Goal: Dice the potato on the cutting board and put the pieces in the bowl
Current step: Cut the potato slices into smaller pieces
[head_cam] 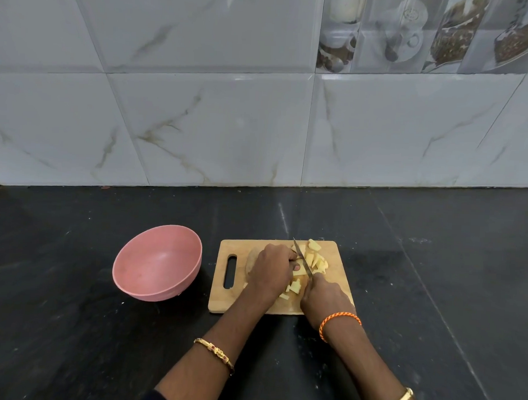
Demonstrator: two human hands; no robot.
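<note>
I see the knife (302, 257) gripped in my right hand (323, 294), fingers wrapped round the handle with the blade angled away toward the far edge of the cutting board (279, 276), its edge down among the cut pieces. My left hand (270, 270) lies curled over the uncut part of the potato (250, 263), holding it against the board; the fingertips sit right beside the blade, and that is my main worry, since a slip of the edge or a roll of the rounded potato under the palm could bring steel onto a finger (I cannot tell how far the fingertips are tucked back). The second risk is the loose potato pieces (316, 260): a heap lies on the right of the blade and a few more sit near the front of the board between my hands, and a careless sweep of the knife could push some off the board's right or front edge onto the dark counter (102, 343). The board itself might also slide on that smooth surface if I press sideways. The pink bowl (157, 263) stands to the left of the board, near it but not touching, and it holds nothing, so no piece is moved over yet and I judge the dicing only partly done.
</note>
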